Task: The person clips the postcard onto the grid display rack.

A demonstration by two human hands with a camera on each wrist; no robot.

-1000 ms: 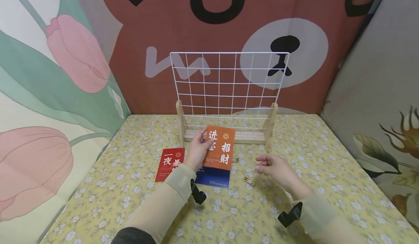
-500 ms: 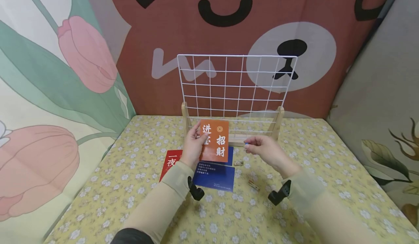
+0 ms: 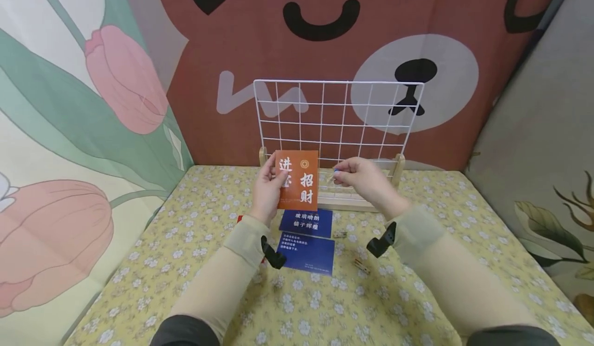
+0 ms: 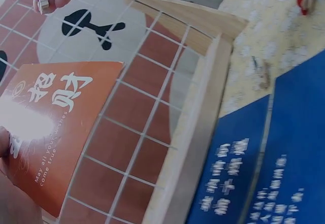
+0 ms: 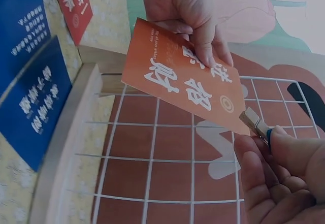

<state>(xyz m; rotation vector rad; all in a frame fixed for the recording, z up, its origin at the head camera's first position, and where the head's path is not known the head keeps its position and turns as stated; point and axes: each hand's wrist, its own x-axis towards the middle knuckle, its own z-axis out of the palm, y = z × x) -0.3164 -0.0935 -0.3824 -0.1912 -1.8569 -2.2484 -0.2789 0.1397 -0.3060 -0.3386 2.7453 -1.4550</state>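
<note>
"What can be read on the raised card?"

"On the orange card (image 3: 300, 183), 招财进宝 is brushed in white beside a round coin emblem (image 3: 304, 164); 'May all your wishes come true' is made out from the left wrist."

"And on the others?"

"玻璃晴朗 and 橘子辉煌 are printed on the farther blue card (image 3: 306, 224); smaller white lines are borne by the nearer blue card (image 3: 308, 256). The red card (image 5: 75, 8), mostly hidden by the left arm from the head, is marked 一夜."

"What is the rack made of?"

"A white wire grid (image 3: 342, 124) is fitted into a pale wooden base (image 3: 345, 205), set near the far edge of the flowered surface (image 3: 394, 294)."

"And the hands?"

"The orange card is pinched by its left edge in the left hand (image 3: 267, 191), thumb across its face, held upright above the surface before the grid. A wooden clip (image 5: 254, 124), touched with blue, is pinched by the right hand (image 3: 366, 178) just beside the card's right edge. Two similar pegs (image 3: 362, 266) are left lying right of the blue cards, one closer to the near edge."
</note>
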